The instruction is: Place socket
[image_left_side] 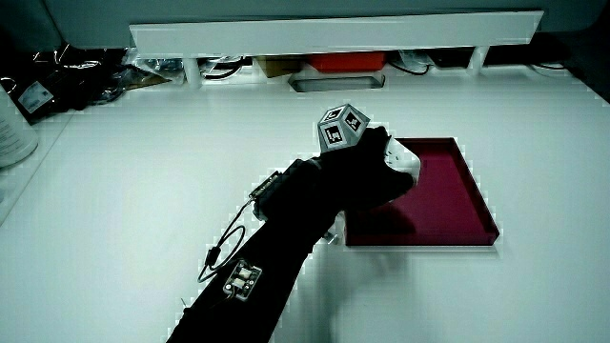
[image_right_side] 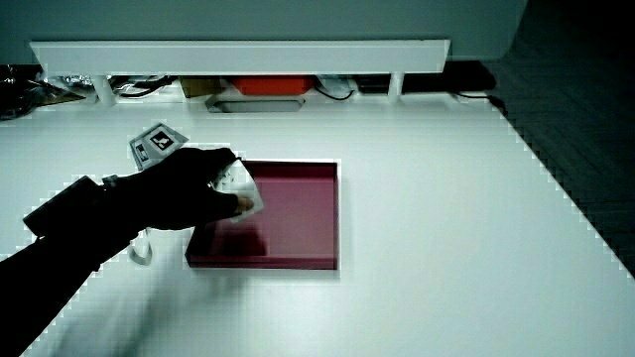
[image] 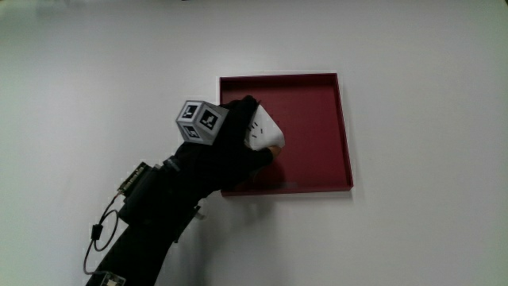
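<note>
Gloved hand (image: 226,143) over the tray's (image: 317,83) near corner on the tabletop (image: 429,119), fingers (image_right_side: 226,203) clamped on the white socket (image: 260,132), held just above the tray floor.

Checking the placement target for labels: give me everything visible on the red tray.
The red tray is a shallow, square, dark red container with a flat floor and low upright walls, its outer rim showing pale in a side view. It looks like rigid plastic. It lies flat on the white table. Its floor looks bare. The hand, holding a white socket, is over the tray's edge and the floor beside it. Whether the socket touches the floor cannot be told.
</note>
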Tool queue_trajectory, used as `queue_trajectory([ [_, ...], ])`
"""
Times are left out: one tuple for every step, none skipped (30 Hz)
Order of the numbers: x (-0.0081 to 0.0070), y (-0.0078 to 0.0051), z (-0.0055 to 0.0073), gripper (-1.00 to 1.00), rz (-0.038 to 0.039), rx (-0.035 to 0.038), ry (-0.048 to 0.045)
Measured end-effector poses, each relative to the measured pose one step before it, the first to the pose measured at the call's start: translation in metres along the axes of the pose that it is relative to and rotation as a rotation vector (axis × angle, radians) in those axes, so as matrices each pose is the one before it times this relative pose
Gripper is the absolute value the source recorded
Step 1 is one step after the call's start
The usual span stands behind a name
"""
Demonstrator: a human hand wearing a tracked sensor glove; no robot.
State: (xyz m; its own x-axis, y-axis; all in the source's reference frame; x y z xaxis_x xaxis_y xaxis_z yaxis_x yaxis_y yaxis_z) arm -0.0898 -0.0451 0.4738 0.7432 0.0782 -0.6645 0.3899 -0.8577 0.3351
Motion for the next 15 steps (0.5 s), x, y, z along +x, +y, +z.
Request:
queue_trajectory([
  [0.00452, 0.00034, -0.00169, 0.00, 0.02470, -0.02069, 0.00886],
  [-0.00063, 0.00335, -0.00526, 0.00, -0.01117, -0.00158, 0.00582],
  [0.00403, 0.00016, -0.00086, 0.00, 0.00452, -0.01044, 0.03119],
  [-0.00055, 0.00157, -0.00352, 0.00, -0.00108, -0.01060, 0.00065],
  [-0.00119, 0.00154, -0.00357, 0.00, 0.00815, -0.01491, -0.00267],
  [0.00070, 0.00031, -0.00188, 0.00, 0.00779, -0.00620, 0.01503],
  [-0.00091, 0.00062, -0.00342, 0.00, 0.00323, -0.00258, 0.00452],
  [-0.00133, 0.00155, -0.00417, 0.00, -0.00673, -0.00684, -0.00667],
  [0.00014, 0.00055, -0.00268, 0.00, 0.01041, -0.01499, 0.00788],
  [-0.00091, 0.00095, -0.00296, 0.00, -0.00764, -0.00078, 0.00659],
  [-0.00183, 0.00118, -0.00323, 0.00, 0.00029, -0.00908, -0.00175],
  [-0.00214, 0.00167, -0.00302, 0.00, 0.00007, -0.00872, -0.00513],
  [-0.00146, 0.00102, -0.00185, 0.00, 0.00294, -0.00455, 0.00368],
  [-0.00024, 0.00016, -0.00079, 0.00, 0.00948, -0.01258, -0.00395],
  [-0.00151, 0.00108, -0.00111, 0.00, -0.01308, 0.00914, 0.00721],
])
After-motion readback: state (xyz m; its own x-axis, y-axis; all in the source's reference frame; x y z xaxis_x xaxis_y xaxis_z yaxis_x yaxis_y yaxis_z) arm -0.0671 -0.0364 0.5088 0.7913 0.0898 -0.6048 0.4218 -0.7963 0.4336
